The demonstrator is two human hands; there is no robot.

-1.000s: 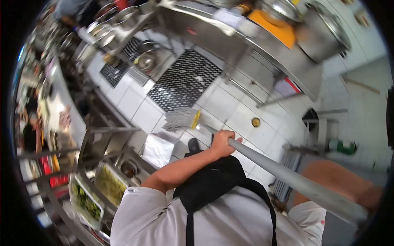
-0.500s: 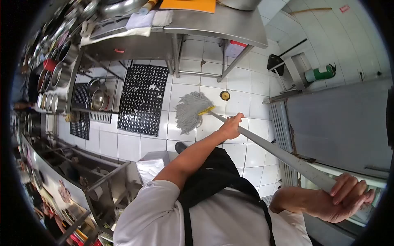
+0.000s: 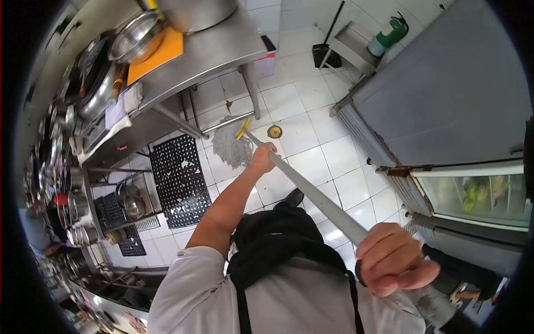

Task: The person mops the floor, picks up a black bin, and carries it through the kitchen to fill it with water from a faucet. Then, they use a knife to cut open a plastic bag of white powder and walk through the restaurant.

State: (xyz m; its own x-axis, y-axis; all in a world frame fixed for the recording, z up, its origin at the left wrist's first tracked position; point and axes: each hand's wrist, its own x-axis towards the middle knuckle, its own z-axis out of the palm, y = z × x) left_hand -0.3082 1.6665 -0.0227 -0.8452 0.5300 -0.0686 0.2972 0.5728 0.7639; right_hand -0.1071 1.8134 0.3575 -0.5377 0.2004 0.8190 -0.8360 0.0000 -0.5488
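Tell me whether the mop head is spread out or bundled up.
Spread out: the mop head's grey strands fan loosely from the yellow clamp across the white floor tiles.

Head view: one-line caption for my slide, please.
Left grip and right grip hold a mop handle, its grey strands on white tiles between black mat and round floor drain.
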